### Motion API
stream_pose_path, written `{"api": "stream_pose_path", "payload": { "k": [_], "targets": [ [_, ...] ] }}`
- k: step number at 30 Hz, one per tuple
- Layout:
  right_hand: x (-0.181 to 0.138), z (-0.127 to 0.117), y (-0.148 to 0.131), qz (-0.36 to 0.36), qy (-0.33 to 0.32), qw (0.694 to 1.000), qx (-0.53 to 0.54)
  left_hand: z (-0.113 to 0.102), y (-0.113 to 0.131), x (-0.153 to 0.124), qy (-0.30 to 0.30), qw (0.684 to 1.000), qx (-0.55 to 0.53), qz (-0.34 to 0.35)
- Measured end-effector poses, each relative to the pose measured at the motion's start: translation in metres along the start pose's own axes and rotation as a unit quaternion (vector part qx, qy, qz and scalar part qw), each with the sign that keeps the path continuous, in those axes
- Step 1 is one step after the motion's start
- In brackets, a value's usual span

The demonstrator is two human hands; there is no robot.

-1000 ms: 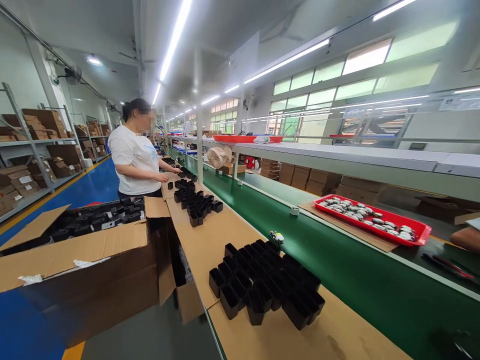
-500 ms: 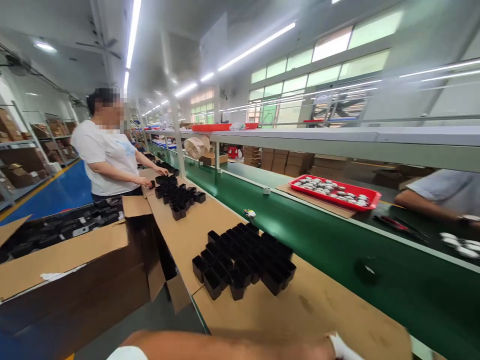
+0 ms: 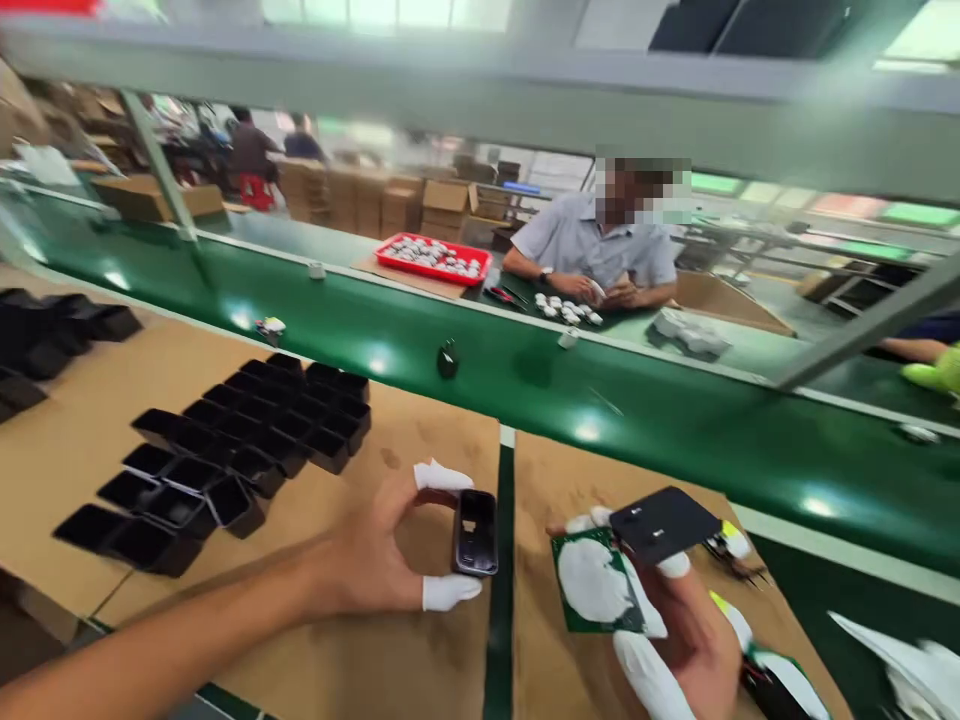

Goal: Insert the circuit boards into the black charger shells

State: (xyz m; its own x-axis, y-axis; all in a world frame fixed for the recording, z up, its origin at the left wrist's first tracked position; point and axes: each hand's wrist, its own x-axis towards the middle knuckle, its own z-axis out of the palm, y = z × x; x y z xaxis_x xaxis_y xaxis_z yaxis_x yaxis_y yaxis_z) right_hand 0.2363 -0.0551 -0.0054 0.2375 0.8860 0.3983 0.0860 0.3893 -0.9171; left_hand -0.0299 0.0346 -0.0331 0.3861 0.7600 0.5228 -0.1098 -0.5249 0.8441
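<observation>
Just on the near side of the long green conveyor belt (image 3: 525,385) lies a brown cardboard sheet (image 3: 352,650), and both of the person's hands are over it.

The left hand (image 3: 367,560) reaches in from the near left. It is closed in a pinch. Two fingertips (image 3: 448,592) in white rubber cots clamp a small black plastic shell (image 3: 475,532) by its two ends. The shell is oblong and glossy, its hollow side faces up, and it sits just above the cardboard, near the dark seam between two sheets.

The right hand (image 3: 679,640) is a little further along the belt's near edge, palm up, its fingers also capped in white. It grips a flat black square plate (image 3: 664,522), tilted and pointing towards the belt. Under the plate, against the fingers, it holds a green circuit board (image 3: 596,582) with a white round patch on it. Blur hides what lies beside the wrist.

To the left of the hands, on the same side of the belt, a cluster of open black plastic boxes (image 3: 247,440) stands in touching rows. A small dark part (image 3: 448,360) rides on the belt itself.

On the far side of the belt sits a red tray (image 3: 433,258) of pale pieces. Beside it a person in a pale short-sleeved shirt (image 3: 600,250) has both hands together over more pale pieces.
</observation>
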Motion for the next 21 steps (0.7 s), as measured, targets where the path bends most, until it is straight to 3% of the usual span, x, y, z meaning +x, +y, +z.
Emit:
{"api": "stream_pose_path", "payload": {
  "k": [8,14,21],
  "targets": [
    [-0.015,-0.014,-0.008,0.012,-0.042,0.998,-0.033,0.006,0.015,-0.002,-0.038,0.999,-0.006,0.026],
    [0.002,0.004,-0.027,0.019,-0.115,0.993,-0.014,0.004,0.015,0.004,-0.045,0.997,0.025,0.064],
    [0.011,0.013,-0.029,-0.001,-0.172,0.985,0.002,0.003,0.017,0.007,-0.059,0.995,0.025,0.079]
  ]
}}
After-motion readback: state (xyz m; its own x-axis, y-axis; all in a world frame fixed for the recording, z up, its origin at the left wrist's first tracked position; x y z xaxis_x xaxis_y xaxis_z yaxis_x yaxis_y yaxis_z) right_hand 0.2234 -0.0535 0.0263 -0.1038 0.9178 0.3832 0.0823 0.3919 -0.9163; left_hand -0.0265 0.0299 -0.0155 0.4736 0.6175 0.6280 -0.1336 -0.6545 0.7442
